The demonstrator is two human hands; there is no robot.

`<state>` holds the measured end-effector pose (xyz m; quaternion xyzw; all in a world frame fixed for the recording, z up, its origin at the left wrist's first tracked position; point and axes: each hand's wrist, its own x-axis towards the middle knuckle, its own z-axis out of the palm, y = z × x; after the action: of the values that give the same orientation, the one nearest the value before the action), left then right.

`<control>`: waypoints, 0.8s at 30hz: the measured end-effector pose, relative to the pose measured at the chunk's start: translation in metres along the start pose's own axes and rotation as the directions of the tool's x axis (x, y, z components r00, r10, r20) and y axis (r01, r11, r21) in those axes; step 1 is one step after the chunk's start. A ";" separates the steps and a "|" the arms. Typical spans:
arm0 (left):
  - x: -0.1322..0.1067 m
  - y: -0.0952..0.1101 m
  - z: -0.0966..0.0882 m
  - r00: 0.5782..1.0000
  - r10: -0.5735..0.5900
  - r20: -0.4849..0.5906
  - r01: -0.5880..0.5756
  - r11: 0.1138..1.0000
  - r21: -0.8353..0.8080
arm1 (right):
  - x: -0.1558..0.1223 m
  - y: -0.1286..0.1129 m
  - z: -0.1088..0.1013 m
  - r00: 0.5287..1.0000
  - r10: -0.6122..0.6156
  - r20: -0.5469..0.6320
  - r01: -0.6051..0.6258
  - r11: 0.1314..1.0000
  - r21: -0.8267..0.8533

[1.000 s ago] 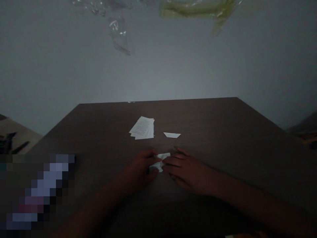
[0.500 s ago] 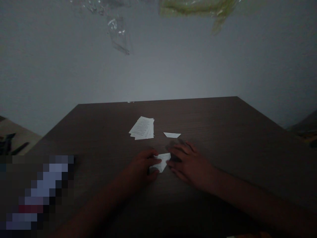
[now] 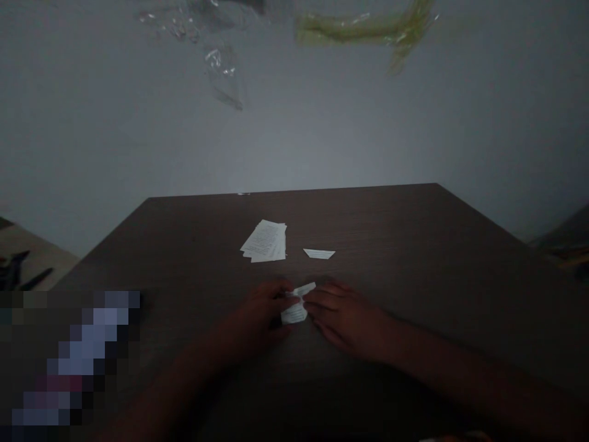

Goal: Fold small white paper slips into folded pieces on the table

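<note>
A small piece of printed paper (image 3: 294, 315), partly folded, lies on the table between my two hands. My left hand (image 3: 265, 312) is closed on its left side, with fingers over the paper and the thumb near its lower edge. At the right side, the fingers of my right hand (image 3: 339, 312) are drawn together and press on the paper; the tips cover part of it. Just beyond my right hand lies a folded paper strip (image 3: 319, 253), shaped like a trapezoid.
A loose stack of printed paper sheets (image 3: 265, 242) rests farther back on the dark wooden table (image 3: 381, 227). Behind the table is a wall (image 3: 322, 129) with clear plastic (image 3: 223, 70) and yellow tape (image 3: 350, 32). A pixelated patch hides the lower left.
My right hand has moved slightly left and down onto the paper, and its fingers have come together. The paper's right side now looks bent. My left hand keeps its place.
</note>
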<state>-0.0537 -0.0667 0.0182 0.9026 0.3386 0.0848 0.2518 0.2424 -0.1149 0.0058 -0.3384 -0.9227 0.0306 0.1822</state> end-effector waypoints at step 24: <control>0.016 0.004 0.004 0.986 -0.115 -0.118 0.107 0.992 -0.071 | -0.002 0.000 -0.016 0.978 -0.062 0.198 0.053 0.997 0.051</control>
<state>-0.0379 -0.0602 0.0159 0.8668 0.4003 0.1366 0.2640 0.2493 -0.1175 0.0202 -0.3028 -0.9447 0.0800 0.0973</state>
